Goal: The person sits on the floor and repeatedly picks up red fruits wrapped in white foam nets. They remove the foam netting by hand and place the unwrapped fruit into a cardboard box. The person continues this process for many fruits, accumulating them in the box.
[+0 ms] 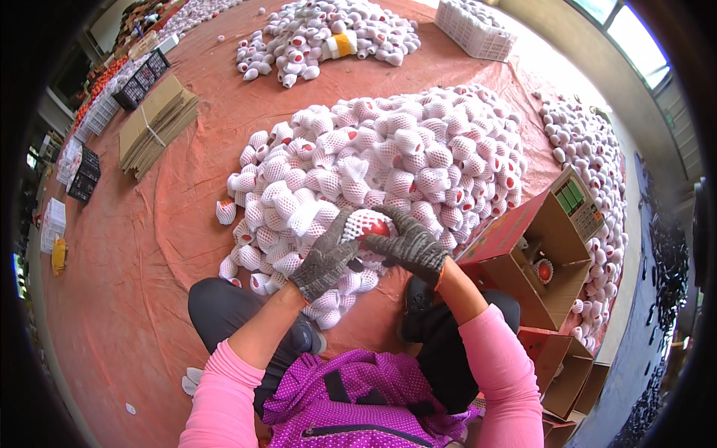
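Between my two gloved hands is a round red fruit (pixel 376 228) partly covered by a white foam net sleeve (pixel 355 223). My left hand (pixel 324 262), in a grey knit glove, grips its left side. My right hand (pixel 413 245), gloved alike, holds the other side, with red skin showing by the thumb. Right below and beyond them spreads a large heap of fruit in white foam nets (pixel 386 148). To my right, an open cardboard carton (pixel 552 302) has a netted red fruit (pixel 543 271) inside. A digital scale's display and keypad panel (pixel 577 203) shows at its far edge.
More open cartons (pixel 566 372) stand at my right knee. Netted-fruit heaps lie ahead (pixel 347 33) and at right (pixel 594 162). Flattened cardboard (pixel 151 126) is stacked at left, near black crates (pixel 84 173). A white crate (pixel 475 33) stands far ahead on the red tarp (pixel 185 235).
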{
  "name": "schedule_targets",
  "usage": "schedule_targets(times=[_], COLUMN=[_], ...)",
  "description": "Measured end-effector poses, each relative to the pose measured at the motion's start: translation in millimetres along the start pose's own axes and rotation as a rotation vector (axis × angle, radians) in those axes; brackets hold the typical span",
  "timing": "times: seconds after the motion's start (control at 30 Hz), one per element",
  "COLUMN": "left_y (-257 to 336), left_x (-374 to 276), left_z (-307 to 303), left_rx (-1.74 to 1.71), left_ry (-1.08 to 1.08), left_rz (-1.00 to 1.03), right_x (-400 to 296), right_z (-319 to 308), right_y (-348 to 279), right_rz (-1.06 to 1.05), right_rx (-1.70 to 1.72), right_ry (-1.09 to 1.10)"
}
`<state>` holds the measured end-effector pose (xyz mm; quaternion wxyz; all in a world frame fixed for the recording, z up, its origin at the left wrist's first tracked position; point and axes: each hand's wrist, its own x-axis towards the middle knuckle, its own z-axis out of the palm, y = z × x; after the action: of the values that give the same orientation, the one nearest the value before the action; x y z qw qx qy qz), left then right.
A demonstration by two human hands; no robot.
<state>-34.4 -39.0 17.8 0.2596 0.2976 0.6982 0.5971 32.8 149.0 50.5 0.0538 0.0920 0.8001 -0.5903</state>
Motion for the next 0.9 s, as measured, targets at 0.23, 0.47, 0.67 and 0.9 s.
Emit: schedule_targets(times=[0.23,0.47,0.67,0.9], left_y=[-2.1,17.6,26.6,34.2], left_x=[-3.3,-7.6,-7.8,-13.7], left_z=[-20.7,-15.0,-2.9,16.3], left_rx=[0.156,-0.095,-0.148,-0.250], left_ry=[-0.156,-0.132,-0.111,-0.017], left_rz=[0.208,0.059,0.059,-0.003], right_x=[-9.8,-19.1,-31.8,-56.9], right_z=[-13.4,-13.2,-21.6,-64.3], right_y=[-4.3,-6.6,-5.3,-21.9], right_rz=[0.215,0.177,0.044,-0.049], right_rx=[0.567,0.651,0.627,0.628], right_ry=[-0.151,-0.116,-0.048,0.199])
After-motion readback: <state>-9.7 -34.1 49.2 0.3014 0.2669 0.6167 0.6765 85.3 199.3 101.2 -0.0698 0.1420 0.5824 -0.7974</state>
